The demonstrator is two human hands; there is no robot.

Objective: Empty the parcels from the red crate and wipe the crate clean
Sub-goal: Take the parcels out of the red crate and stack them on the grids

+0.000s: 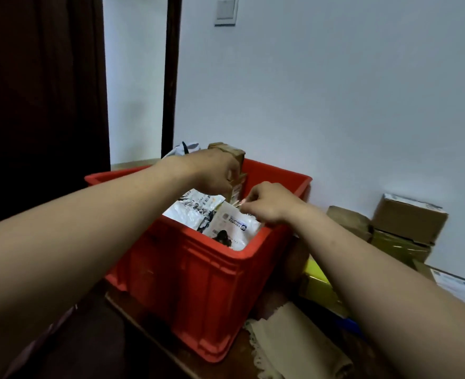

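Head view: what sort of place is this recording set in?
Probably a plain indoor room, home or small office, used for handling deliveries. A white wall with a light switch, cardboard boxes stacked by the wall, and a red crate holding white mailer bags point to that.

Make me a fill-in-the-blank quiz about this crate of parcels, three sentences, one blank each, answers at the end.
The left hand grips an upright cardboard box in the ____ crate.
The right hand pinches a ____ plastic mailer.
The beige cloth lies ____ the crate, not inside it.
Missing words: red, white, outside.
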